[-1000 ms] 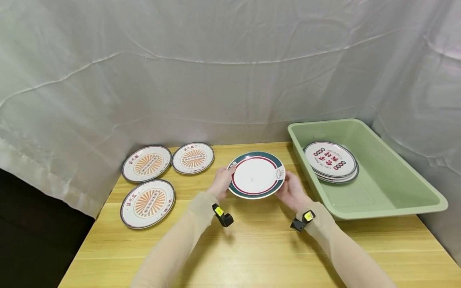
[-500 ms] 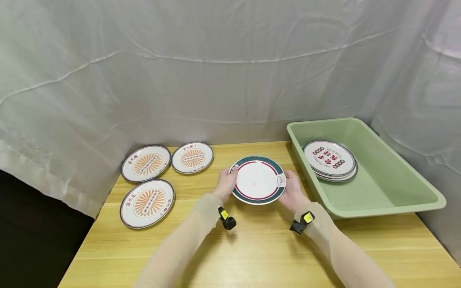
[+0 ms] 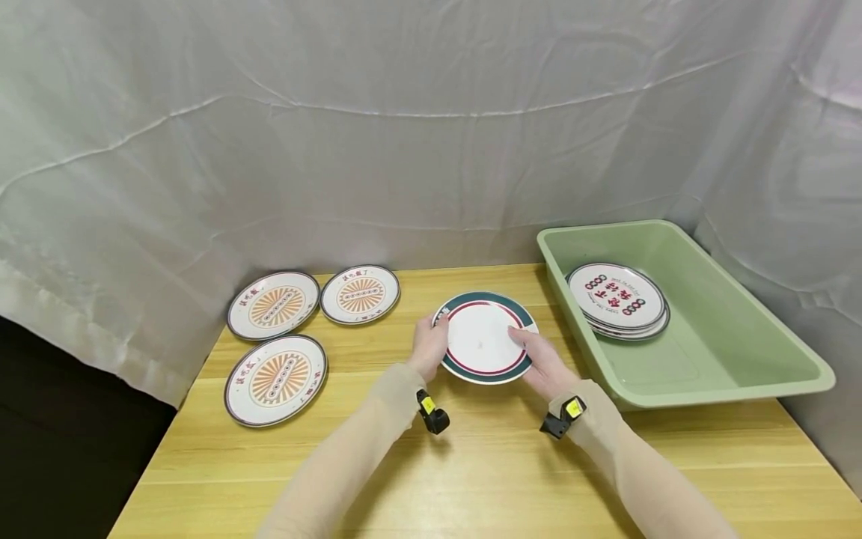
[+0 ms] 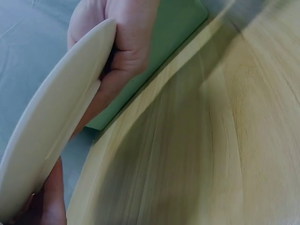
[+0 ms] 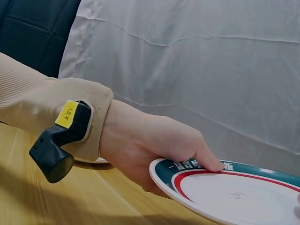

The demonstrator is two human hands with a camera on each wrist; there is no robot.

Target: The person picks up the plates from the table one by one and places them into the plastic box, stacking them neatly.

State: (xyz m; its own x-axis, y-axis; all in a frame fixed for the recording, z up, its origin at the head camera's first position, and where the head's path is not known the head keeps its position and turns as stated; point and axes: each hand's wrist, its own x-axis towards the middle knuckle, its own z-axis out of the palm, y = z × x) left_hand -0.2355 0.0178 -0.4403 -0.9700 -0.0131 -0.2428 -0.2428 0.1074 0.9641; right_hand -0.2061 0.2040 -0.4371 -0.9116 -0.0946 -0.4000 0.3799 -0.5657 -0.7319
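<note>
Above the middle of the table, both hands hold a white plate (image 3: 481, 340) with a dark green rim band and a red ring. My left hand (image 3: 428, 348) grips its left rim, thumb on top; the right wrist view shows the same left hand (image 5: 154, 143) with its fingers under the rim. My right hand (image 3: 544, 363) grips the right side, its thumb lying over the plate's face. Seen edge-on in the left wrist view, the pale underside of the plate (image 4: 51, 117) stands off the tabletop, with the right hand (image 4: 124, 40) at its far end.
A green tub (image 3: 714, 359) at the right holds a stack of plates (image 3: 616, 299) with red lettering. At the left lie three plates with orange sunburst centres: one plate (image 3: 274, 305), a nearer plate (image 3: 277, 380) and another plate (image 3: 360, 295). Grey cloth (image 3: 404, 172) hangs behind the wooden table (image 3: 471, 464).
The plate has come slightly nearer and to the right, along with my left hand. My right thumb has moved from the rim onto the plate's face, covering the steam drawing there.
</note>
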